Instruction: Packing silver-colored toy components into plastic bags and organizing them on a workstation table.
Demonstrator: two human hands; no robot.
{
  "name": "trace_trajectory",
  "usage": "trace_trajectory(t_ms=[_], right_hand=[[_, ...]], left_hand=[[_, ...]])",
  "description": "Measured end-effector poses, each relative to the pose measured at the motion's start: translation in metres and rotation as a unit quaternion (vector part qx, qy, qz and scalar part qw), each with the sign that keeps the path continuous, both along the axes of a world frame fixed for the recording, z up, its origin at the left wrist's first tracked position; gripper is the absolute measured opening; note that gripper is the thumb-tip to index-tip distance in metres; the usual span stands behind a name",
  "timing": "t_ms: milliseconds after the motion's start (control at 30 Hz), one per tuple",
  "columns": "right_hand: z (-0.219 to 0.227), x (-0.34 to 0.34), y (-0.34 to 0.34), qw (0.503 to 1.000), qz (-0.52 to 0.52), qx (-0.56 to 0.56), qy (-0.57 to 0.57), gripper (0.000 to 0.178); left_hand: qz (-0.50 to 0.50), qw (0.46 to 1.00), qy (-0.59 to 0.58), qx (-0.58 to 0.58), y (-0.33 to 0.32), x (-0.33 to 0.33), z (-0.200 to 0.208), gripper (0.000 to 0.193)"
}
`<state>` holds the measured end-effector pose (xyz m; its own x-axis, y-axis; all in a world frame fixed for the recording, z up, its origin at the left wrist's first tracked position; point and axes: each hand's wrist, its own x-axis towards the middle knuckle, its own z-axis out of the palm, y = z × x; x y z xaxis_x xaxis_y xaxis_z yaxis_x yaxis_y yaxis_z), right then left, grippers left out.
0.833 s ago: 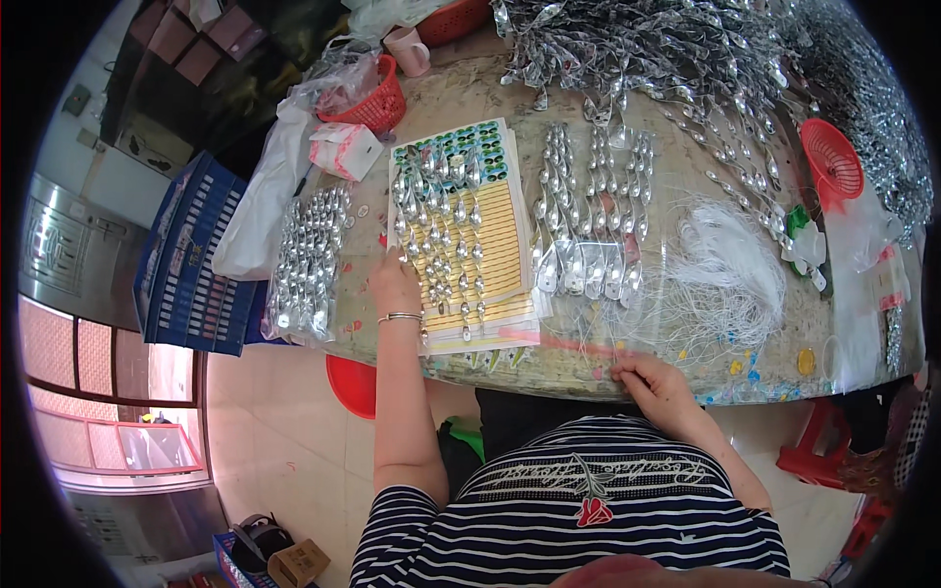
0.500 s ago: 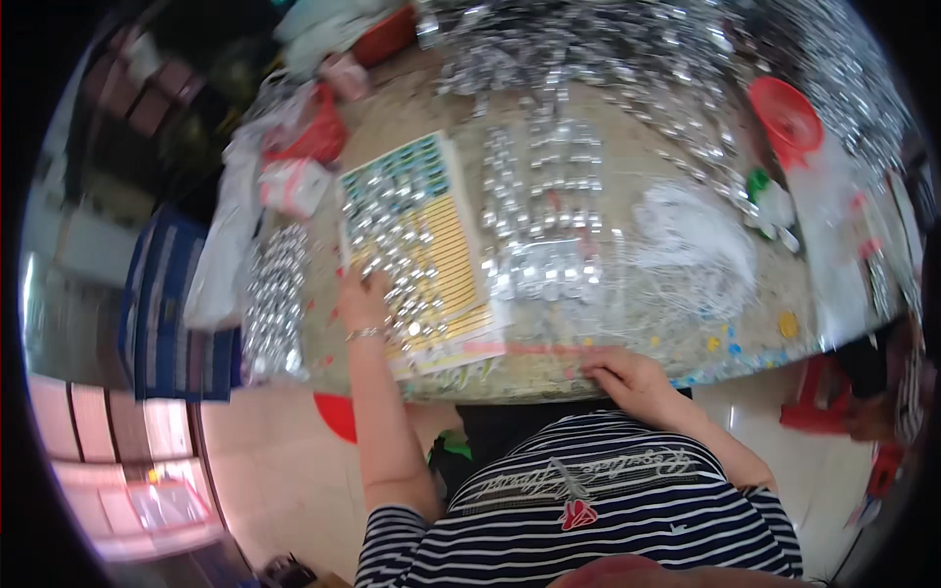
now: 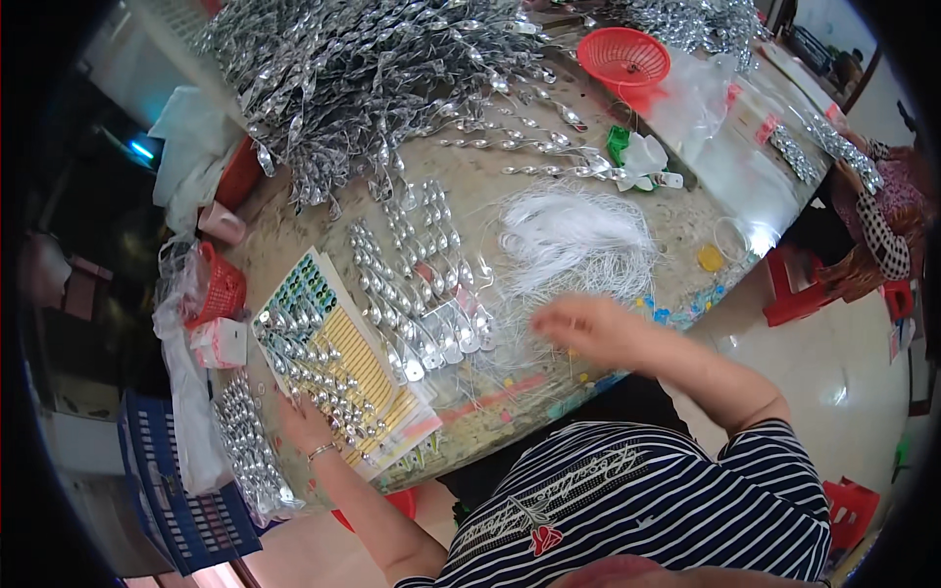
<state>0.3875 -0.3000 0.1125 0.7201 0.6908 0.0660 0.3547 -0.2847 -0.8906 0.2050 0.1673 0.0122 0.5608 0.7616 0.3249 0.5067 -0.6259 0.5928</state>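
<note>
My left hand (image 3: 306, 425) lies at the left edge of a printed sheet (image 3: 361, 361), its fingers loosely stretched beside shiny silver twisted strips (image 3: 338, 392) that lie across the sheet. Yellow striped rows and a dark green dotted block cover this sheet. My right hand (image 3: 583, 328) hovers near the front of the table, just below a bundle of white string (image 3: 578, 240). Motion smears its fingers, so whether they hold anything is not visible. Between the hands, more silver twisted strips (image 3: 417, 284) are laid out in rows, with flat tabs at their near ends.
A large heap of silver strips (image 3: 363, 78) covers the back of the table (image 3: 470, 402). Red baskets (image 3: 623, 61) stand at the back right and left. Another bunch of strips (image 3: 250, 441) lies far left, near a blue crate (image 3: 181, 490). A co-worker (image 3: 877, 216) sits at the right.
The view has swung to the right. My right hand has lifted from the table's front edge and moved toward the white string. My left hand stays by the sheet's left side, lower down.
</note>
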Motion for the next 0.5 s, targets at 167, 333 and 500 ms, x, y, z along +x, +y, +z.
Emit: trace_trajectory(t_ms=[167,333,500], right_hand=[[-0.013,0.153,-0.025,0.928,-0.175,-0.144,-0.296,0.026],[-0.050,0.238,-0.013,0.841,-0.301,-0.281,-0.350,0.043],[-0.060,0.254,0.021,0.832,-0.294,-0.357,-0.306,0.038]], left_hand=[[0.041,0.984,-0.175,0.011,-0.069,0.002,0.044,0.039],[-0.017,0.966,-0.258,-0.012,-0.162,0.024,0.070,0.025],[-0.104,0.976,-0.189,0.023,-0.222,0.033,0.060,0.019]])
